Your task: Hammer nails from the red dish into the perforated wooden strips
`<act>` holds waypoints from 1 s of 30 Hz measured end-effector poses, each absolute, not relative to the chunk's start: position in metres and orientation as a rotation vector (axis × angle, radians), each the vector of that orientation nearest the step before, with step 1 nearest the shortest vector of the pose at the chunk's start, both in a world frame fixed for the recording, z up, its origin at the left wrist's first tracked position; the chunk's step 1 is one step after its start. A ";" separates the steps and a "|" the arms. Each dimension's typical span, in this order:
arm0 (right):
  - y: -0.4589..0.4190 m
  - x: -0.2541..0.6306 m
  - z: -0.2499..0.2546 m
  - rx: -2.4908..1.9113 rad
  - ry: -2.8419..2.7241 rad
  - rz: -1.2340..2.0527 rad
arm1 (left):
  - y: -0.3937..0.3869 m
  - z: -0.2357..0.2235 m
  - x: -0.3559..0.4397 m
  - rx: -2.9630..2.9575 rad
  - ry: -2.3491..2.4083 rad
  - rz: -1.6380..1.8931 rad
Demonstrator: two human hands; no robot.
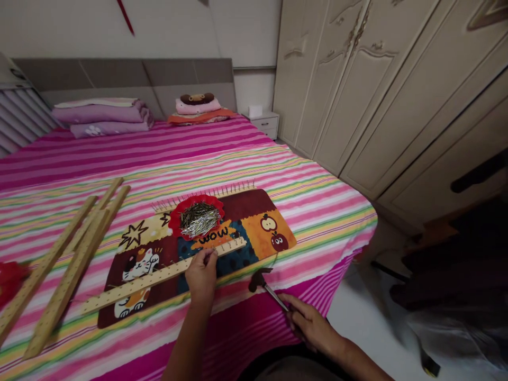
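Observation:
My right hand (311,323) is closed around the handle of a hammer (273,295), whose dark head lies over the striped sheet near the mat's front edge. Fingers pinched together, my left hand (201,272) rests on a narrow wooden strip (159,276); whatever is between the fingertips is too small to make out. Nails stand upright along parts of this strip, which lies slantwise across a patterned mat (234,267). Just behind the left hand sits a red scalloped dish (174,225) heaped with loose nails (200,218).
Behind the dish lies another strip (246,189) bristling with nails. Several wooden strips with holes (69,275) are stacked crosswise at left, beside a second red dish (11,280). Folded bedding (103,117) is at the headboard; wardrobes (357,95) stand to the right.

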State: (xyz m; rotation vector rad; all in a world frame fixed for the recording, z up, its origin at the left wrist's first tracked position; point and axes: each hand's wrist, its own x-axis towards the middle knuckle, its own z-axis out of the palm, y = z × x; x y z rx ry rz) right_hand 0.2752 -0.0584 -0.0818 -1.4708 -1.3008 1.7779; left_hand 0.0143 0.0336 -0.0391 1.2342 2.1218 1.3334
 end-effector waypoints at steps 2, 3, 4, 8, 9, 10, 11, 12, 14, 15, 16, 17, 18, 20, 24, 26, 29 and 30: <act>-0.060 0.273 -0.070 -1.453 -1.336 1.776 | 0.033 -0.041 0.014 1.303 2.134 1.324; -0.060 0.271 -0.061 -1.434 -1.381 1.750 | 0.033 -0.042 0.014 1.327 2.138 1.320; -0.058 0.268 -0.051 -1.404 -1.445 1.705 | 0.032 -0.043 0.014 1.345 2.140 1.315; -0.040 0.249 -0.002 -1.258 -1.763 1.366 | 0.031 -0.044 0.015 1.373 2.136 1.307; -0.033 0.243 0.009 -1.224 -1.815 1.308 | 0.030 -0.045 0.015 1.379 2.131 1.312; -0.027 0.237 0.018 -1.178 -1.861 1.257 | 0.030 -0.045 0.015 1.388 2.127 1.320; -0.020 0.230 0.025 -1.129 -1.894 1.196 | 0.030 -0.046 0.015 1.402 2.124 1.326; -0.014 0.224 0.030 -1.074 -1.926 1.139 | 0.030 -0.046 0.015 1.418 2.121 1.332; -0.004 0.213 0.034 -0.990 -1.991 1.040 | 0.029 -0.047 0.015 1.447 2.113 1.345; 0.000 0.209 0.034 -0.971 -2.032 1.008 | 0.029 -0.048 0.015 1.452 2.111 1.352; 0.002 0.206 0.033 -0.969 -2.076 0.988 | 0.028 -0.048 0.016 1.454 2.110 1.353; 0.004 0.204 0.031 -0.986 -2.119 0.978 | 0.028 -0.048 0.016 1.458 2.110 1.349; 0.004 0.203 0.030 -1.013 -2.155 0.977 | 0.028 -0.048 0.016 1.462 2.111 1.344; 0.001 0.205 0.031 -1.052 -2.179 0.990 | 0.028 -0.047 0.016 1.474 2.109 1.332; -0.017 0.222 0.037 -1.059 -2.071 1.150 | 0.030 -0.046 0.015 1.468 2.095 1.334; -0.027 0.235 0.033 -1.087 -2.018 1.294 | 0.030 -0.046 0.015 1.442 2.093 1.329; -0.038 0.255 0.010 -1.131 -1.948 1.476 | 0.026 -0.043 0.013 1.406 2.097 1.288; -0.040 0.261 -0.002 -1.140 -1.913 1.512 | 0.024 -0.041 0.011 1.403 2.105 1.274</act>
